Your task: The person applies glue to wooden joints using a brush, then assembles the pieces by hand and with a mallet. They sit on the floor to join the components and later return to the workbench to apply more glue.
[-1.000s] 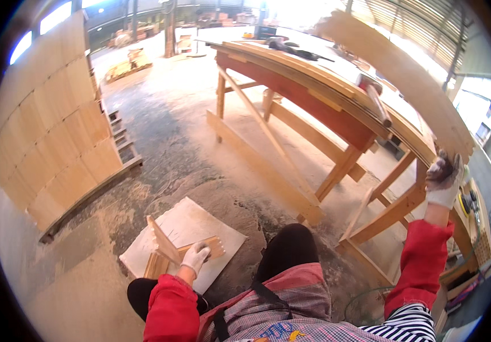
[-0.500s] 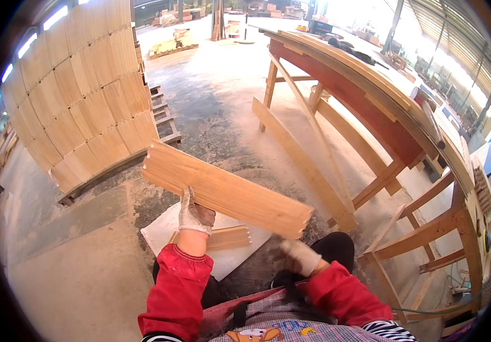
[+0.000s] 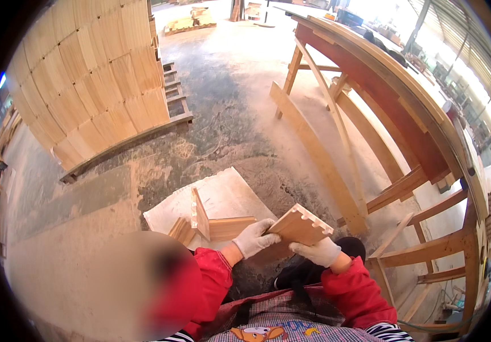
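Observation:
A light wooden board (image 3: 301, 224) with a notched, finger-jointed end is held in front of me, tilted and strongly foreshortened, its toothed edge facing up and away. My left hand (image 3: 255, 239), in a whitish glove, grips its left side. Closed on its near right edge is my right hand (image 3: 318, 252), also gloved. Just left of my left hand, a narrow board (image 3: 200, 214) stands on edge on a white sheet (image 3: 229, 191) on the floor. Beside it lie more wooden boards (image 3: 231, 228) and a short stack of pieces (image 3: 183, 231).
A tall stack of wooden panels (image 3: 103, 74) stands on a pallet (image 3: 180, 111) at far left. To the right is a long workbench (image 3: 382, 85) on wooden legs, with a plank (image 3: 319, 159) leaning below it. A blurred patch covers the lower left.
The board, earlier stretched out long across my view in my left hand, is now turned end-up and nearer me. My right hand has come onto it. The upright board on the sheet has become visible.

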Demonstrator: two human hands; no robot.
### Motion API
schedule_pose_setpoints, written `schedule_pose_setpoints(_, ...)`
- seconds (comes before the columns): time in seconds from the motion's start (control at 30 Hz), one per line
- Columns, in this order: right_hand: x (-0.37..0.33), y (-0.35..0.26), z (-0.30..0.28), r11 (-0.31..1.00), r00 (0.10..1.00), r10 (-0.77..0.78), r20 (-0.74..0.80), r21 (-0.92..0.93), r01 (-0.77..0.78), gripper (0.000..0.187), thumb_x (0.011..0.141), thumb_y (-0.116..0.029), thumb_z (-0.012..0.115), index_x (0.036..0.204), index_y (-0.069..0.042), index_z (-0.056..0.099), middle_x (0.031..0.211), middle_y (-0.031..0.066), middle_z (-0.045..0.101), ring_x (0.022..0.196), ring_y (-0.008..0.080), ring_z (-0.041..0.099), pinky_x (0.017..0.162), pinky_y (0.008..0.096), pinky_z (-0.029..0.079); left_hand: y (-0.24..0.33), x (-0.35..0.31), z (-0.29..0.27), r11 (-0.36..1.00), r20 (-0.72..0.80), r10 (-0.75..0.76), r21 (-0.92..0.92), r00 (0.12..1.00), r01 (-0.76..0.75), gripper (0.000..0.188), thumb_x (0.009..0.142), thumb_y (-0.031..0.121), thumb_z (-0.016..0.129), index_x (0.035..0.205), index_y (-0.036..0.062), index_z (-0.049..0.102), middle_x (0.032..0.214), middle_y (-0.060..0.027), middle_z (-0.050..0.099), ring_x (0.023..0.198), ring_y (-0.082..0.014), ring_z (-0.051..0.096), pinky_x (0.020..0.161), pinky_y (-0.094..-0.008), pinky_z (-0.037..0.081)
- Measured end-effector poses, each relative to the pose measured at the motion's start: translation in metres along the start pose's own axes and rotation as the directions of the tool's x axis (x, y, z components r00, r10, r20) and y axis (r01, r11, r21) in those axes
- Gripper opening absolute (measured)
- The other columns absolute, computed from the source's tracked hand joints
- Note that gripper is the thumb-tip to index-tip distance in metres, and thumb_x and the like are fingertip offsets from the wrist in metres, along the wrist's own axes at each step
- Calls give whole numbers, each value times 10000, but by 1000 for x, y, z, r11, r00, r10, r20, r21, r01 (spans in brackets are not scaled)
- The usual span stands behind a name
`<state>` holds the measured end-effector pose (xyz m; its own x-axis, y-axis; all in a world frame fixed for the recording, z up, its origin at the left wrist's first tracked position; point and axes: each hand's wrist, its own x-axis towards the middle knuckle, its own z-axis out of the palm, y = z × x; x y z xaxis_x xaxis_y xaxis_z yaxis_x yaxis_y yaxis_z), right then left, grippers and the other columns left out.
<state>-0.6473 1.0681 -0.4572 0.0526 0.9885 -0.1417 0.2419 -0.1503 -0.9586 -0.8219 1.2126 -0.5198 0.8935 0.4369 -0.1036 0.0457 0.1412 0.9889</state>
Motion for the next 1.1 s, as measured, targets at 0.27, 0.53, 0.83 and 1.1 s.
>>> schedule_pose_setpoints(0.27, 24, 73, -4, 980, 822, 112, -558, 197, 0, 314, 825, -74, 661, 1110, 11, 560, 1013, 50, 628, 913, 151, 593, 773, 310, 497, -38, 21, -49, 954, -670, -57, -255, 740, -157, 286, 947, 225, 544, 1143, 16, 546, 943, -56, 618, 843, -141, 596, 789, -289, 500)
schedule_pose_setpoints(0.53, 61, 143, 4, 988, 807, 82, -584, 153, 10, 422, 831, -20, 640, 1216, 8, 469, 1116, 87, 579, 1017, 171, 563, 874, 314, 470, -14, 24, -44, 902, -622, -152, -405, 768, -149, 248, 950, 210, 528, 1107, 18, 533, 953, -50, 568, 865, -128, 563, 801, -280, 482)
schedule_pose_setpoints(0.83, 74, 155, 31, 983, 789, 116, -604, 184, -4, 460, 827, -23, 637, 1243, 16, 445, 1145, 104, 566, 1048, 185, 554, 902, 326, 459, -12, 25, -42, 905, -602, -135, -398, 787, -150, 239, 949, 219, 525, 1086, 24, 545, 952, -33, 562, 866, -117, 564, 780, -275, 479)
schedule_pose_setpoints(1.1, 79, 163, 33, 991, 771, 99, -629, 132, -20, 433, 826, -42, 642, 1218, 26, 472, 1138, 112, 581, 1044, 201, 566, 899, 337, 458, -6, 24, -38, 921, -584, -146, -375, 798, -107, 239, 945, 206, 521, 1087, 16, 551, 946, -31, 576, 863, -119, 572, 785, -276, 481)
